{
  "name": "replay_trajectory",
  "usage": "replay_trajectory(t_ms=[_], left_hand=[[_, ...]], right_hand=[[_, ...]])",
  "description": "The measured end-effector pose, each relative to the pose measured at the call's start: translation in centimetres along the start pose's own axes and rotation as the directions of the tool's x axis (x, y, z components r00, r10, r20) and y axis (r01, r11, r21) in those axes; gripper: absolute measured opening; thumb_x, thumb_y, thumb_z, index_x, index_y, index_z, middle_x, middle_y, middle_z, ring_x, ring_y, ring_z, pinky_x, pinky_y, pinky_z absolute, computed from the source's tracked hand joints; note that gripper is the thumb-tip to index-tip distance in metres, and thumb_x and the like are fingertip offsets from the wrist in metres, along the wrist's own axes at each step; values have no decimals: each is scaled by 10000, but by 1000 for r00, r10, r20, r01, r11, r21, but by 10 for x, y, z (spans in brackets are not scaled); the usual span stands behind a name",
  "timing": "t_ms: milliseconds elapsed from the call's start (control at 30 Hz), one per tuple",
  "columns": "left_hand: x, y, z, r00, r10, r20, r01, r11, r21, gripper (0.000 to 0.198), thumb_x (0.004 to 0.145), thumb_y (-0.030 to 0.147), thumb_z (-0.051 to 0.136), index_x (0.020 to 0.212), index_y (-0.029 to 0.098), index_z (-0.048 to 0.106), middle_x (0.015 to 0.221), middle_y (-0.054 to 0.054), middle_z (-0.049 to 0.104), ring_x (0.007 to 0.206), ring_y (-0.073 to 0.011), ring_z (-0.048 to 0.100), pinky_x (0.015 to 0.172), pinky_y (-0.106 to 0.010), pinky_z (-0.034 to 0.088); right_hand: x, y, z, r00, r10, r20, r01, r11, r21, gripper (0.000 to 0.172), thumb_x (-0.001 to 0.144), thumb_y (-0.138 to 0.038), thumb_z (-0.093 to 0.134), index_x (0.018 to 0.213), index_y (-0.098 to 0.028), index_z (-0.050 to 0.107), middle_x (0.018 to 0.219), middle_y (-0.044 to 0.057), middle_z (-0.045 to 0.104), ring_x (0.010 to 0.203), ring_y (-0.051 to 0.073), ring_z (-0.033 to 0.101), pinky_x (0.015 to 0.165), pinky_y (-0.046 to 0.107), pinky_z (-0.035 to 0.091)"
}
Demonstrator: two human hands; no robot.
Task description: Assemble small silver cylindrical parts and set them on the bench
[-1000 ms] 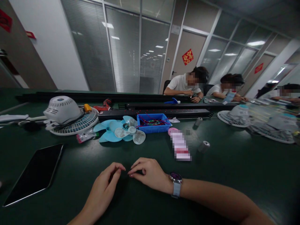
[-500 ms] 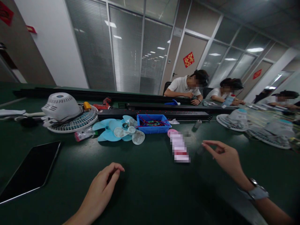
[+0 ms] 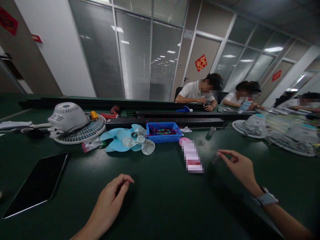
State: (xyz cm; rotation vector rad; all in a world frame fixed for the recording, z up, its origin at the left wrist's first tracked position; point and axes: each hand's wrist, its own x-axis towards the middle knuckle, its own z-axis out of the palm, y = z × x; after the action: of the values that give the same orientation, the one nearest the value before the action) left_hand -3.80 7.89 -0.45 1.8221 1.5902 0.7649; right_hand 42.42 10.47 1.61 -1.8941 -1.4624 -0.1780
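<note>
My left hand (image 3: 111, 200) is closed over the green table, thumb and curled fingers together, with nothing seen in it. Thumb and forefinger of my right hand (image 3: 238, 168) pinch at the upper end of a small dim grey cylinder (image 3: 215, 159), faint against the tabletop. Left of it lies a pink-and-white strip (image 3: 192, 156), partly pixelated, with a pink ring (image 3: 184, 141) at its far end. Another small grey cylinder (image 3: 211, 132) stands tilted farther back. Light blue fan blades (image 3: 118, 138) and a blue bin (image 3: 165, 137) of wires and green boards lie ahead.
A black tablet (image 3: 37, 183) lies at left. Behind it are a white fan housing with grille (image 3: 70, 118), a clear-wrapped packet (image 3: 92, 144) and a red power drill (image 3: 111, 114). Long black rails (image 3: 162, 122) cross the table. Fan parts (image 3: 252, 126) sit at right; several people sit opposite.
The view has shifted slightly. My right hand stays nearly in place, its fingertips still at the small grey cylinder, now a little clearer. My left hand has hardly moved.
</note>
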Motion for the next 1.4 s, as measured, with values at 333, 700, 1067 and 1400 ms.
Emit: replay_trajectory(t_ms=[333,700,1067,1400], left_hand=[[-1,0,1,1000,6,-10,-6,1000,4,361,910,481,371,975,248,638,759,-11,626,716,-218,602,658,-304,467],[2,-2,2,999,25,-22,-25,1000,12,363,892,477,387,957,244,656,754,-20,641,699,-219,607,646,-301,474],[2,-3,3,1000,24,-15,-24,1000,-5,359,898,477,412,1013,253,669,830,-25,666,729,-213,613,677,-318,485],[-4,-3,5,968,181,-176,-195,979,-62,471,855,472,585,1262,248,506,894,-20,609,874,-216,588,810,-353,480]], right_hand=[[2,1,-2,1000,-29,-8,29,998,-50,605,786,-687,467,964,-181,746,450,-10,509,412,154,477,461,283,336],[1,16,10,990,-5,141,3,1000,14,706,691,-659,641,1199,-168,644,805,69,717,411,126,511,442,271,399],[-36,-105,4,877,-331,349,267,939,219,535,764,-593,652,1153,-228,688,718,16,680,478,107,494,432,230,345],[-91,-210,65,602,-638,480,332,747,576,517,774,-556,687,1234,-335,607,892,-49,734,601,111,585,745,279,438]])
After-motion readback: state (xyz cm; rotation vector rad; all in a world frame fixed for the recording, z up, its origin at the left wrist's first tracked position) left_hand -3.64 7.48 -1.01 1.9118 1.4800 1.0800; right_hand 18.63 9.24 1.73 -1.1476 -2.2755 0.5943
